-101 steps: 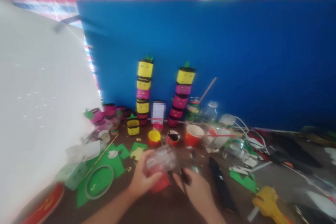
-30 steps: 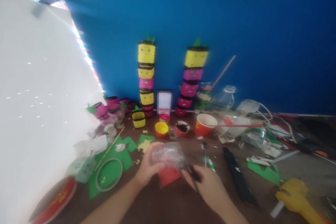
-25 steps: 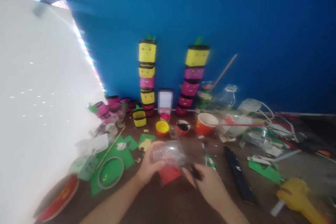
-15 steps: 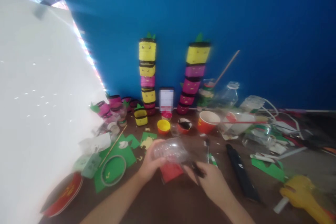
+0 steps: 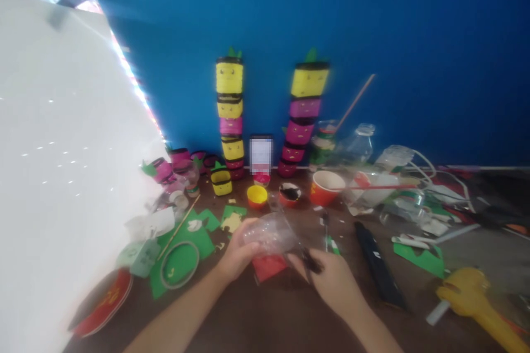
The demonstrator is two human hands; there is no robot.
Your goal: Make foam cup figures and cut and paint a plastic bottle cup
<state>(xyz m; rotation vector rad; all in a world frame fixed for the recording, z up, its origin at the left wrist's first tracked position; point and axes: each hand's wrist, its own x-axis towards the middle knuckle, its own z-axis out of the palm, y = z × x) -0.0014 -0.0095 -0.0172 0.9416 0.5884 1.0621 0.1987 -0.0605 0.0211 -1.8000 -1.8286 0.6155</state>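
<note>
Clear plastic container is held on its side above the table, near the middle of the view. Left hand grips its left end, fingers and thumb around it. Right hand is closed on a black-handled tool at the container's right end; too blurry to tell if the tool touches it. Red sheet partly hidden under the container. Beyond: yellow-lined cup, cup with black inside, larger red paper cup. Two tall stacks, left and right, yellow and pink with faces, stand at the back. Green sheets with a ring on the left; long black object and yellow glue gun on the right.
</note>
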